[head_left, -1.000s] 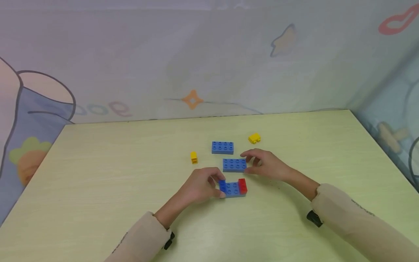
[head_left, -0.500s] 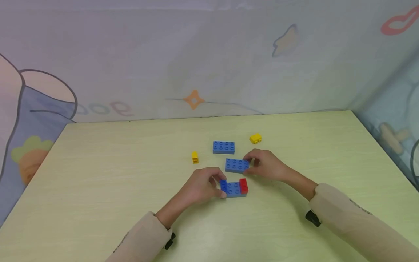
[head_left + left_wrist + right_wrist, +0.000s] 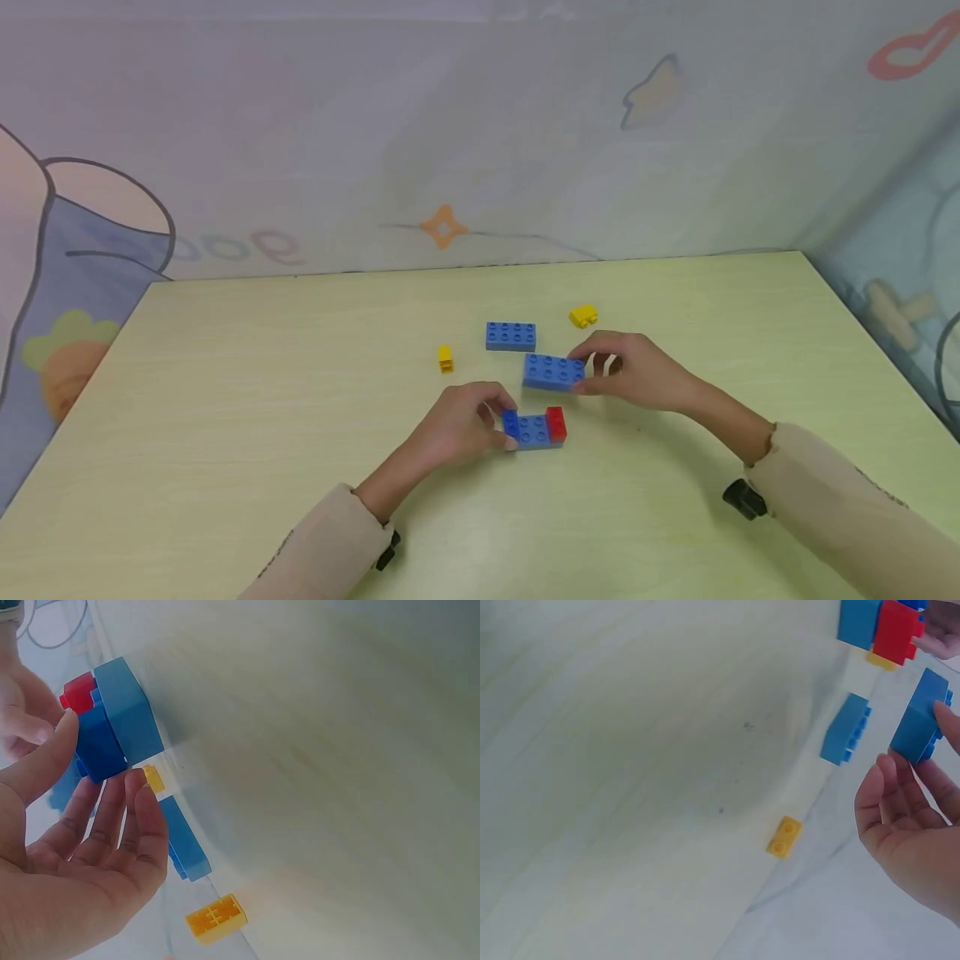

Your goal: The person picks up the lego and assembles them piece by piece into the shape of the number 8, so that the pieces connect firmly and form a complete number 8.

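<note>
In the head view my left hand (image 3: 463, 425) pinches the small dark blue brick (image 3: 510, 424) on the left end of a light blue brick (image 3: 533, 429). A red brick (image 3: 556, 423) is fixed on that brick's right end, with bare studs between. My right hand (image 3: 637, 371) grips the right end of another light blue brick (image 3: 551, 372), studs up and slightly tilted, just behind the stack. The right wrist view shows this gripped brick (image 3: 919, 718) between thumb and fingers, apart from the table. In the left wrist view, thumb and fingertips hold the dark blue brick (image 3: 100, 744).
A third light blue brick (image 3: 511, 337) lies behind the one in my right hand. One yellow brick (image 3: 446, 359) lies on its side to the left, and another yellow brick (image 3: 583, 316) lies at the back right. The pale tabletop (image 3: 262, 400) ends at a printed cloth backdrop (image 3: 337, 142).
My right hand has closed on the light blue brick, lifted it from the table and drawn it slightly right. The left hand stays on the stack.
</note>
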`<state>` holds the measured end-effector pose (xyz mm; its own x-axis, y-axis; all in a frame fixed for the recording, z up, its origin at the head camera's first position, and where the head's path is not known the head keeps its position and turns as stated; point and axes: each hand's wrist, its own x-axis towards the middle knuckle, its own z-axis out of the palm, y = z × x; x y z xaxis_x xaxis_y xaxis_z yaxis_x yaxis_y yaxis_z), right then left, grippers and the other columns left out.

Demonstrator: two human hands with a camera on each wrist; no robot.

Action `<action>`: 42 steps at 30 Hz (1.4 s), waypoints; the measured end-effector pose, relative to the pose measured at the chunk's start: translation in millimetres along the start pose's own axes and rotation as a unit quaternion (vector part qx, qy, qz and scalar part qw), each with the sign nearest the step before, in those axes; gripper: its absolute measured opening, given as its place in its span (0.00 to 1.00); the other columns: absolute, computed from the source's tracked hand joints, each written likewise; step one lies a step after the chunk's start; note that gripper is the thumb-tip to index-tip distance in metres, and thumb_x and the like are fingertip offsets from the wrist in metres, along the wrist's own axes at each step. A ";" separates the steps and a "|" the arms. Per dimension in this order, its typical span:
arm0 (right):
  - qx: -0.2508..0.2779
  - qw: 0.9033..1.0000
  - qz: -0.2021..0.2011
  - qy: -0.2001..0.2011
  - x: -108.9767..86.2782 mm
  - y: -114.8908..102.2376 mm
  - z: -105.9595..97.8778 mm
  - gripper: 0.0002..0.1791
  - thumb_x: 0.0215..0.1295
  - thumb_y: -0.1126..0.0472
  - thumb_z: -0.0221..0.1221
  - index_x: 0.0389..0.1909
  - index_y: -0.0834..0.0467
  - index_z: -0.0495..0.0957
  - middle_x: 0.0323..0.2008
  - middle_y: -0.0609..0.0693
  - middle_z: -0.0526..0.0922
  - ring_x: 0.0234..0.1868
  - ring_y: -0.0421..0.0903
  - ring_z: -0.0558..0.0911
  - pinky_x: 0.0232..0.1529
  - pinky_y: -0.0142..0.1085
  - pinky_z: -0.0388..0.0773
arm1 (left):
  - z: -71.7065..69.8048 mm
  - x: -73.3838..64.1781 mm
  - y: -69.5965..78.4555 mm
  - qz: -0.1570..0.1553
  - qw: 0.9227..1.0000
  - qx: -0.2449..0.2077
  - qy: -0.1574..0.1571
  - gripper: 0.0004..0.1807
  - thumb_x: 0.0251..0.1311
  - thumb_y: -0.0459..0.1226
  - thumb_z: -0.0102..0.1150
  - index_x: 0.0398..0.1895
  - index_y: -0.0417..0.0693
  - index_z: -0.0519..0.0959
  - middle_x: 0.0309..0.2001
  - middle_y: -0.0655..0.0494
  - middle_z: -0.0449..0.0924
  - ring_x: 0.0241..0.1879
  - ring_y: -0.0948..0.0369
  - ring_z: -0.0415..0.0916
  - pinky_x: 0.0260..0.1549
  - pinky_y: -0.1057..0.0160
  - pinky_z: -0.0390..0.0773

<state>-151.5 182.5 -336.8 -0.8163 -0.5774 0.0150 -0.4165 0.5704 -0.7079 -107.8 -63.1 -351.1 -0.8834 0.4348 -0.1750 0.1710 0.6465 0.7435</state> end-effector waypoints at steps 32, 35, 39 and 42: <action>0.035 0.996 -0.061 -0.051 -12.3 -14.3 22.6 0.15 0.53 0.63 0.65 0.43 0.60 0.78 0.37 0.45 0.78 0.32 0.43 0.73 0.32 0.34 0.74 | 0.0 -0.1 0.2 0.002 1.000 0.010 0.005 0.16 0.45 0.35 0.70 0.38 0.44 0.78 0.34 0.57 0.77 0.34 0.59 0.71 0.33 0.63 0.71; 0.034 0.996 -0.062 -0.051 -12.0 -14.1 23.1 0.16 0.53 0.63 0.65 0.43 0.61 0.78 0.37 0.45 0.78 0.32 0.42 0.73 0.32 0.34 0.74 | -0.4 -0.7 0.8 0.004 1.000 0.017 0.002 0.16 0.46 0.35 0.69 0.40 0.44 0.78 0.34 0.56 0.77 0.35 0.59 0.72 0.34 0.63 0.71; 0.032 0.996 -0.065 -0.051 -11.9 -13.8 23.3 0.16 0.52 0.63 0.65 0.43 0.61 0.79 0.37 0.44 0.78 0.31 0.41 0.73 0.32 0.34 0.74 | -2.0 -1.9 2.3 0.012 0.999 0.031 -0.004 0.18 0.47 0.35 0.69 0.43 0.42 0.77 0.37 0.56 0.78 0.37 0.58 0.72 0.36 0.63 0.72; 0.030 0.996 -0.069 -0.051 -11.5 -14.5 23.1 0.15 0.52 0.63 0.65 0.43 0.60 0.78 0.36 0.44 0.78 0.30 0.41 0.72 0.31 0.34 0.74 | -4.3 -3.4 4.0 0.023 0.999 0.041 -0.013 0.21 0.46 0.34 0.69 0.46 0.41 0.77 0.39 0.54 0.78 0.39 0.57 0.73 0.38 0.62 0.72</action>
<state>-126.9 167.4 -343.1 -0.7065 -0.7063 0.0447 -0.4947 0.4477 -0.7449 -106.0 -64.7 -344.8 -0.8627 0.4799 -0.1593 0.2470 0.6749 0.6954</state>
